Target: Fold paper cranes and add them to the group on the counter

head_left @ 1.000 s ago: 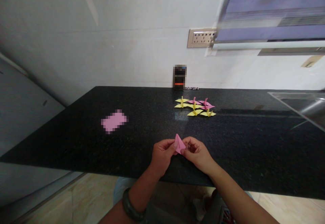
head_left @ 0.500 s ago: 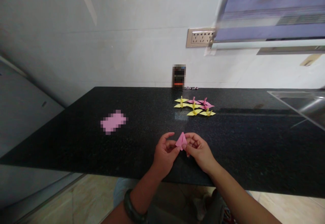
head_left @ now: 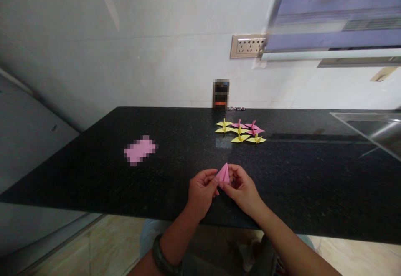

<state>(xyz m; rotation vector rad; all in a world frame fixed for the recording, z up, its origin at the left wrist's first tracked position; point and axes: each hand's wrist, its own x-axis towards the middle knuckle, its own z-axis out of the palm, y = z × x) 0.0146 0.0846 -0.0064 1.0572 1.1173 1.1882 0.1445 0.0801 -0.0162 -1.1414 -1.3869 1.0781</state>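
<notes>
A small piece of folded pink paper (head_left: 224, 173) with a pointed top is held between both hands, above the dark counter near its front edge. My left hand (head_left: 202, 191) pinches its left side between thumb and fingers. On the other side, my right hand (head_left: 242, 185) grips it, with the thumb along the lower edge and the fingers partly hidden behind. Beyond the hands stand several yellow paper cranes (head_left: 240, 138) and pink paper cranes (head_left: 254, 130), grouped close together.
A blurred-out pink item (head_left: 139, 150) lies on the black counter (head_left: 94, 171) to the left. Against the wall stands a pixelated dark object (head_left: 221, 94) with a beaded strap (head_left: 237, 109) beside it. A metal sink (head_left: 376, 130) is at the right, and a socket panel (head_left: 247, 46) is on the wall.
The pink paper has turned slightly, its tip now leaning to the right. My left fingers have curled in closer, and my right thumb has shifted left along the lower edge.
</notes>
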